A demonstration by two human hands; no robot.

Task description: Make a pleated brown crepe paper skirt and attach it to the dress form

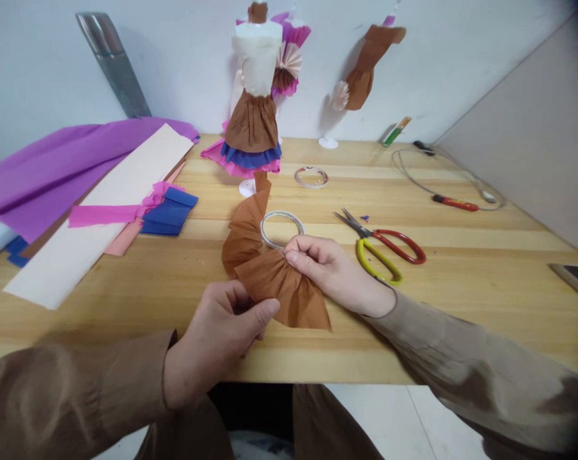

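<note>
A pleated strip of brown crepe paper [282, 291] lies fanned out near the front of the wooden table [461, 306]. My left hand [217, 335] pinches its lower left edge between thumb and fingers. My right hand [332, 268] pinches the gathered top of the fan, fingers pressed together. The strip's far end trails back past a roll of clear tape [282, 228] toward a small mannequin [255, 96] dressed in a brown, blue and pink paper skirt.
Scissors [382, 246] with red and yellow handles lie right of my hands. Purple, cream, pink and blue paper sheets [101, 185] cover the left side. A second tape roll [311, 176], a cable, a red tool [454, 203] and a phone [577, 280] sit further off.
</note>
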